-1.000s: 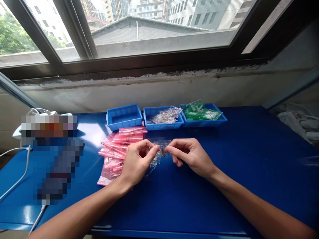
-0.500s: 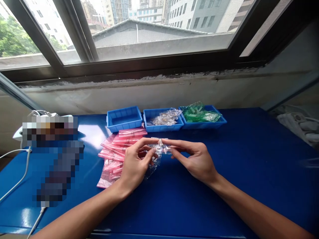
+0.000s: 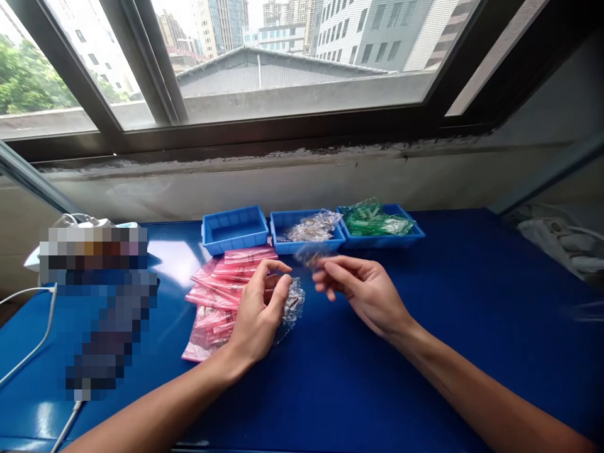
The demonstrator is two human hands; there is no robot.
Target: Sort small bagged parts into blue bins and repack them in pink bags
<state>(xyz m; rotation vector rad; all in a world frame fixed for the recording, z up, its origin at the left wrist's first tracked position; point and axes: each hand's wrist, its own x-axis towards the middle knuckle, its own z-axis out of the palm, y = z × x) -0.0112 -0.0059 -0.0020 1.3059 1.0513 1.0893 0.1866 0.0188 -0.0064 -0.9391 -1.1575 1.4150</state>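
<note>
Clear plastic bag (image 3: 293,308) just beside the loosely curled left hand (image 3: 257,308), nothing gripped; right hand (image 3: 363,289) raised over the bench (image 3: 425,390), fingertips (image 3: 328,267) bunched at a blurred small piece (image 3: 307,255), pinch unclear, held apart from the bag.

Three rectangular blue plastic trays (image 3: 234,230) side by side along the back of the blue surface (image 3: 472,327); clear plastic packets (image 3: 314,228) in the middle tray, green plastic packets (image 3: 372,220) in the right tray; flat pink plastic bags (image 3: 212,299) fanned out before the left tray, a crumpled clear plastic bag (image 3: 293,308) just right of them.
</note>
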